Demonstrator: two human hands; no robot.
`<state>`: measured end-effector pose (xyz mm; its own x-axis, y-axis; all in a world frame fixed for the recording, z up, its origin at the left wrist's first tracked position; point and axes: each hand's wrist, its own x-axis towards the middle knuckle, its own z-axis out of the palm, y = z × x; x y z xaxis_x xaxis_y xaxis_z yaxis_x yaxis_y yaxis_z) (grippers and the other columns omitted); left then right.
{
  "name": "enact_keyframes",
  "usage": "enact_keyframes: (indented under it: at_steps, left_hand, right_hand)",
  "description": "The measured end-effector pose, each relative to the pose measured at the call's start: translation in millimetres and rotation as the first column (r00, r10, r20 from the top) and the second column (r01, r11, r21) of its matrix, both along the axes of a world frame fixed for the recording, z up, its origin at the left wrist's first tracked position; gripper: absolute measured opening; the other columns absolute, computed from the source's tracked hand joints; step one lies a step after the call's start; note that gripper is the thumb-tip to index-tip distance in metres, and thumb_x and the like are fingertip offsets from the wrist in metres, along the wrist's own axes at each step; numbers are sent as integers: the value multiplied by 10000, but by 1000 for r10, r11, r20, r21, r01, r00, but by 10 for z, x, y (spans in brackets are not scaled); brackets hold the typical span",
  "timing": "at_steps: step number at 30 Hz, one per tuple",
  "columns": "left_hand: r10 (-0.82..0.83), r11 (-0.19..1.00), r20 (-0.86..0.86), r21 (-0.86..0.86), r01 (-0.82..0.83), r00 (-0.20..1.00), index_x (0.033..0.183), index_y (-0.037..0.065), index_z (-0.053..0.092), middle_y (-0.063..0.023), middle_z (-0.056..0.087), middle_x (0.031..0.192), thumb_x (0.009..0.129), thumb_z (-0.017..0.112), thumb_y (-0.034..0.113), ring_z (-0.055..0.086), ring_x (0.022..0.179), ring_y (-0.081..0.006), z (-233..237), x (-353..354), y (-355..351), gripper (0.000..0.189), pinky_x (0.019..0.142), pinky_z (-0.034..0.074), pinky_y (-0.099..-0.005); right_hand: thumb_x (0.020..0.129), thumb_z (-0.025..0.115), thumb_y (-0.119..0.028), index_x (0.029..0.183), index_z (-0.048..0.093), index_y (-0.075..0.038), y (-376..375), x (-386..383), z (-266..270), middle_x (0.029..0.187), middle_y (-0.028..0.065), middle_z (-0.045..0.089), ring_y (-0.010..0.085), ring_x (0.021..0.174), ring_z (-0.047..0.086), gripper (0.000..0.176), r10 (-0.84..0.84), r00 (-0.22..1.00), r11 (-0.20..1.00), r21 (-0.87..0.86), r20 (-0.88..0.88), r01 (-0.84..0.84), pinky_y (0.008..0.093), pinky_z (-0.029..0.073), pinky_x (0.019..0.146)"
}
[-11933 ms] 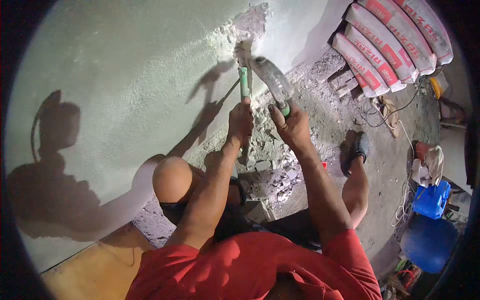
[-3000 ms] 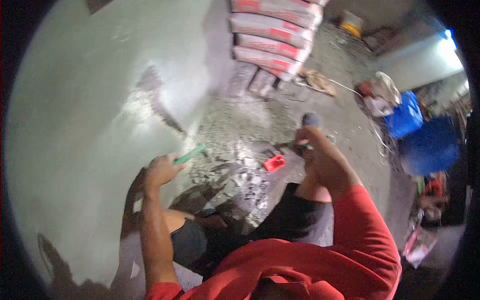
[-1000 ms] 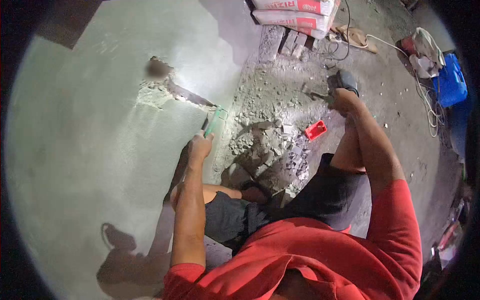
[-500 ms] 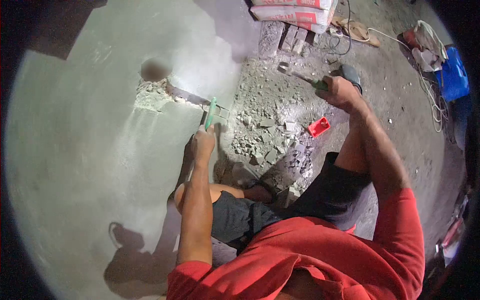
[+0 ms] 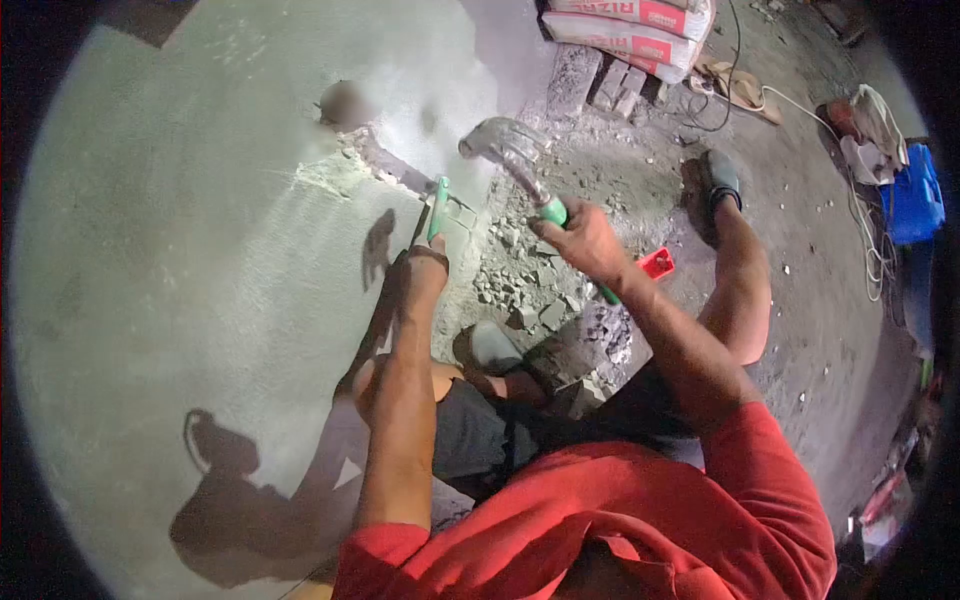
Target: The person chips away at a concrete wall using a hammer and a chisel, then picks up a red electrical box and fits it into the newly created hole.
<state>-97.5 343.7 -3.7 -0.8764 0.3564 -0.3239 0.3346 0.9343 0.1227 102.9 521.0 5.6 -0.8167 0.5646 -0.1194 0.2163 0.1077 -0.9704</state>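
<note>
My left hand (image 5: 428, 262) is closed around a green-handled chisel (image 5: 439, 205), at the right end of a groove (image 5: 392, 170) cut in the grey plastered wall (image 5: 230, 250). The chisel's working tip is hard to make out. In my right hand (image 5: 592, 243) is a claw hammer (image 5: 553, 208) with a green grip, its fingers wrapped round the handle. The hammer head is raised above and to the right of the chisel, apart from it, and slightly blurred. A rough, chipped patch (image 5: 335, 170) lies left of the groove.
Broken rubble (image 5: 520, 275) covers the floor along the wall. A red plastic box (image 5: 655, 263) lies beyond my right forearm. Stacked cement bags (image 5: 630, 35) stand at the back. To the right are a white cable (image 5: 860, 215) and a blue container (image 5: 913, 195).
My right hand has swung the hammer leftward, toward the chisel. The left hand still holds the chisel at the groove's end. The view has shifted slightly, and my right foot is now visible.
</note>
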Motion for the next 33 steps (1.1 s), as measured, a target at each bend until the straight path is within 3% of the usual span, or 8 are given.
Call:
enact_keyframes:
  at_steps: [5,7,8,15,21,25,31,33]
  left_hand:
    - [45,994,-154,107,-28,987,904,-50,680,-295,679,905,982,439,480,657,915,-478,-439,-72,-114,588,810,525,-508]
    - [-285,958,-395,-144,248,873,869,-39,661,-301,673,879,984,467,457,659,879,-479,-622,-102,-194,545,789,528,-504]
    - [-173,955,-279,185,230,944,880,-29,642,-305,669,878,975,501,419,654,856,-486,-600,-120,-158,479,778,520,-523]
    - [-19,963,-134,264,54,991,943,-48,634,-315,664,911,966,500,410,636,891,-509,-430,-95,-80,478,808,503,-539]
    - [-139,943,-179,277,186,974,948,-52,648,-346,643,894,971,480,417,625,903,-522,-541,-178,-142,499,820,491,-555]
    - [-20,944,-104,325,53,994,925,-71,659,-355,634,867,971,479,435,624,891,-522,-555,-158,-124,540,812,485,-560]
    - [-25,976,33,215,18,999,936,-71,664,-365,621,871,970,460,459,622,892,-520,-72,-37,-44,569,762,484,-536]
    - [64,975,-24,214,-57,998,962,-68,658,-362,620,898,970,476,435,612,912,-520,-252,-59,-66,534,763,480,-530]
  right_hand:
    - [817,703,-276,985,637,-5,-430,-372,-365,747,97,655,169,667,588,327,-178,984,959,-223,14,176,333,501,661]
    - [814,699,-268,944,641,-2,-626,-581,-662,731,116,641,179,681,602,302,-263,964,943,-221,-29,250,341,504,676]
    - [815,688,-273,936,642,-1,-714,-711,-835,736,128,648,205,687,621,302,-262,965,939,-232,-8,253,354,509,685]
    - [808,658,-307,918,633,16,-512,-906,-996,722,177,656,317,668,657,342,-40,986,979,-190,161,71,404,524,686]
    - [831,651,-226,920,625,5,-831,-956,-1119,691,135,629,258,599,610,249,-340,929,937,28,-148,348,387,513,621]
    - [773,664,-317,936,649,30,-333,-1042,-1025,836,269,669,426,804,663,384,-67,979,996,-53,191,78,479,513,758]
    - [800,697,-214,867,612,-12,-439,-927,-449,641,96,578,195,587,587,229,-330,939,930,-204,-92,307,340,483,571]
    - [806,680,-263,919,649,14,-514,-1040,-682,864,253,678,420,776,659,301,-287,956,958,-25,-62,286,436,523,713]
